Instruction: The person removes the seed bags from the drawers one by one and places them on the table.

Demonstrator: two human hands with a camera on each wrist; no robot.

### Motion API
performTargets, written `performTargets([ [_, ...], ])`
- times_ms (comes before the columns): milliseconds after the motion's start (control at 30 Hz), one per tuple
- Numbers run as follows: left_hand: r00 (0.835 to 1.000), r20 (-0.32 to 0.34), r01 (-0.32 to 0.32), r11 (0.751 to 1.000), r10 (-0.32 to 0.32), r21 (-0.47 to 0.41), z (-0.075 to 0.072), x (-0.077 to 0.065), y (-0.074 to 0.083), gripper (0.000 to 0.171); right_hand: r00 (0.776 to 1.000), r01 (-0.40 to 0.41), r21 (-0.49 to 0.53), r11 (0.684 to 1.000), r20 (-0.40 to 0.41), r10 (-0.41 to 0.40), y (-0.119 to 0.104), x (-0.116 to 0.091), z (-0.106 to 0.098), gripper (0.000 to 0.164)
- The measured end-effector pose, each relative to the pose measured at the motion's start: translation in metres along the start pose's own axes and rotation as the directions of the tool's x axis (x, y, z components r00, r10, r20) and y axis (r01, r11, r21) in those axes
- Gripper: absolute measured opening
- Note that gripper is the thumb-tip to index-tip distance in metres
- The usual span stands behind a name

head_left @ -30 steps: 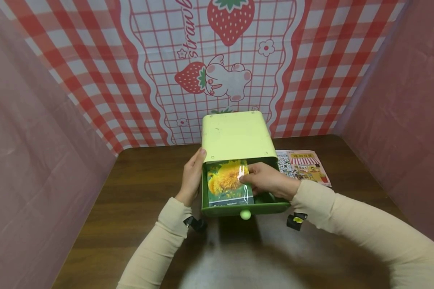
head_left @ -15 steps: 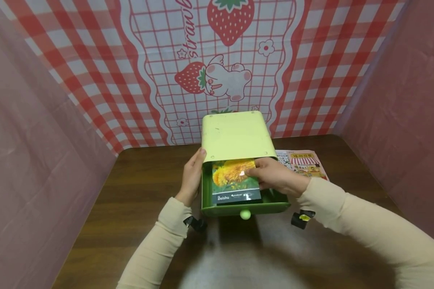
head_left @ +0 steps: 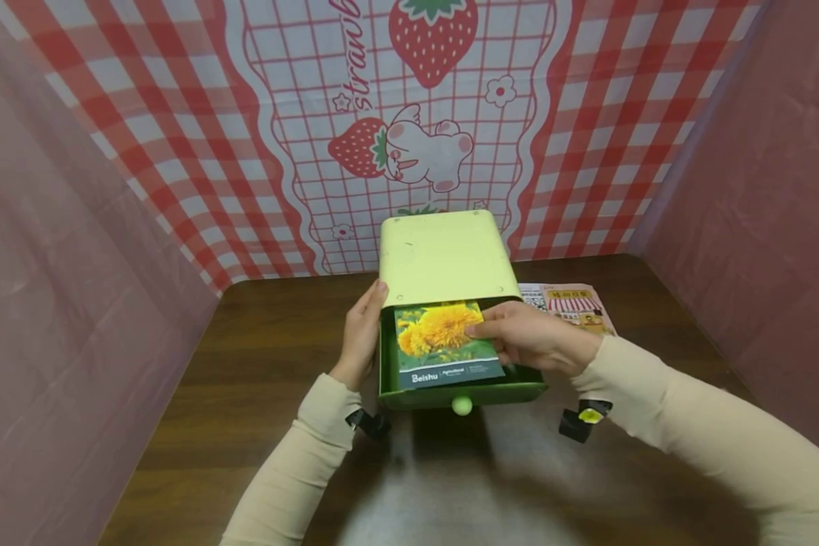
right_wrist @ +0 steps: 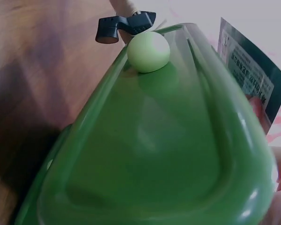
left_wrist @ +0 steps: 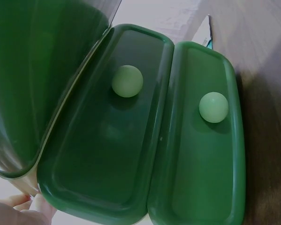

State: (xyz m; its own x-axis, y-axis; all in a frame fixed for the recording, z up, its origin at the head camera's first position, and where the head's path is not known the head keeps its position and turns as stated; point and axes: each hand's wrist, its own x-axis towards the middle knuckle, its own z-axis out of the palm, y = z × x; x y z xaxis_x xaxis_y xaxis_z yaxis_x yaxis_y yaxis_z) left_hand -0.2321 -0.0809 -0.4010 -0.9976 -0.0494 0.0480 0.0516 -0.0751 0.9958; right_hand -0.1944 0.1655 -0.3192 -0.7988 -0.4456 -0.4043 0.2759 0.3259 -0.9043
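Observation:
A pale yellow drawer cabinet stands on the table with its green top drawer pulled out. My right hand pinches the right side of a flat seed packet printed with yellow flowers, thumb on the printed face. The packet is tilted over the open drawer, and the right wrist view shows the back of the packet above the drawer front. My left hand rests against the cabinet's left side, fingertips touching the front edge. Most of the drawer's inside is hidden by packet and hand.
Printed packets or leaflets lie right of the cabinet, partly behind the right forearm. Below the open drawer, two closed green drawer fronts carry round knobs. A checked strawberry cloth hangs behind; pink curtains flank the table.
My right hand moved right, drawing the packet slightly rightward, and the packet's face has turned so its lower lettering shows fully. The left hand and cabinet stay in place.

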Motion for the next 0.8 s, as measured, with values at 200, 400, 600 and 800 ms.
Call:
performTargets([
  [200, 1.000, 0.003, 0.011, 1.000, -0.011, -0.001, 0.000, -0.001, 0.000, 0.063, 1.000, -0.010, 0.010, 1.000, 0.018, 0.010, -0.001, -0.009, -0.001, 0.035],
  [400, 1.000, -0.003, 0.001, 1.000, -0.001, -0.003, 0.000, 0.000, -0.001, 0.062, 0.995, -0.027, 0.094, 0.995, 0.101, 0.017, -0.001, -0.022, -0.003, 0.024],
  [600, 1.000, -0.012, -0.009, 1.000, 0.008, -0.015, 0.000, 0.001, -0.002, 0.061, 0.986, -0.056, 0.110, 0.992, 0.162, 0.037, -0.001, -0.038, 0.000, 0.043],
  [800, 1.000, -0.005, -0.007, 0.999, 0.007, -0.032, 0.000, 0.002, -0.003, 0.062, 0.983, -0.035, 0.090, 0.995, 0.181, 0.019, -0.002, -0.051, 0.003, 0.048],
])
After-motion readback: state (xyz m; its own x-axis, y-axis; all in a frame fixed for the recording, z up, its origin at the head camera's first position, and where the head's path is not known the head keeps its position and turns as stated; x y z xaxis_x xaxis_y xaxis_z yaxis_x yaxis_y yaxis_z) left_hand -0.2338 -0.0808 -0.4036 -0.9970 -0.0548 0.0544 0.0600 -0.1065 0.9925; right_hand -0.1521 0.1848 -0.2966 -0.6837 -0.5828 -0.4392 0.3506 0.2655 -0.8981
